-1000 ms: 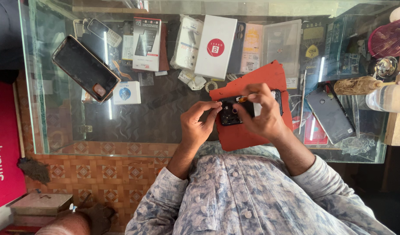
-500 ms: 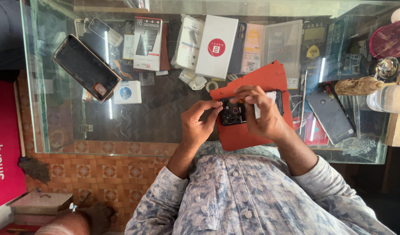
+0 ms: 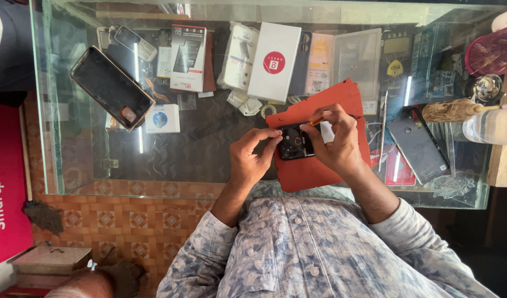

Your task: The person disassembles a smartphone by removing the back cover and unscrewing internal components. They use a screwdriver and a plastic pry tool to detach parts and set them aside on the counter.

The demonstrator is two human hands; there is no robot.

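At the far left a pink banner [image 3: 5, 182] hangs beside a floor of orange patterned tiles [image 3: 115, 215], with a small box [image 3: 49, 259] down in the corner. Over the tiles stands a glass-topped bench [image 3: 170, 165]. On its left part a dark phone in a case [image 3: 111, 87] lies tilted, a small white card with a blue disc [image 3: 162, 118] just beside it. Further along, flat packages crowd the far side, among them a white box with a red circle [image 3: 274, 60].

Near the middle, the left hand [image 3: 253, 157] has its fingers [image 3: 270, 135] pressed on the edge of a small opened phone [image 3: 296, 142], which rests on a red mat [image 3: 314, 165]. The right hand [image 3: 333, 140] curls over the phone's other side, fingers pinched on a thin orange-tipped tool [image 3: 317, 120].

To the right lie another dark phone [image 3: 418, 146], a wooden handle [image 3: 451, 110], a clear bottle [image 3: 493, 126] and a pink basket [image 3: 493, 52].
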